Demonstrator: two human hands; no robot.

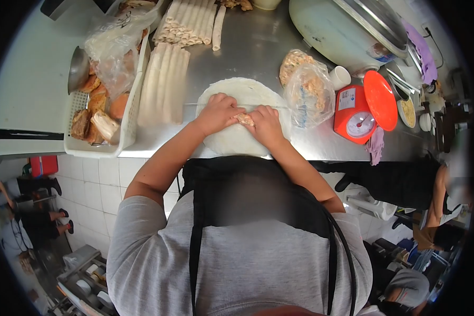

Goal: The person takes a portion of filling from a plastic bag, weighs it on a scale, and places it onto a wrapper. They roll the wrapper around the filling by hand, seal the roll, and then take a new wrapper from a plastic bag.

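Observation:
A stack of thin, round, pale wrappers [237,142] lies on the steel table near its front edge. On it rests a small strip of pinkish filling [244,119], between my two hands. My left hand [219,112] has its fingers curled against the left end of the filling. At the right end, my right hand [265,124] presses on the filling with bent fingers. Parts of the filling are hidden under the fingertips. To the right sits a clear plastic bag [308,95] with more of the same filling.
Pale rolls [165,84] lie at the back left, beside a white basket [129,124] of browned pieces. A white cup [340,77], a red scale [355,113] and a large metal-lidded container [342,31] stand at the right. Other people are visible at both sides.

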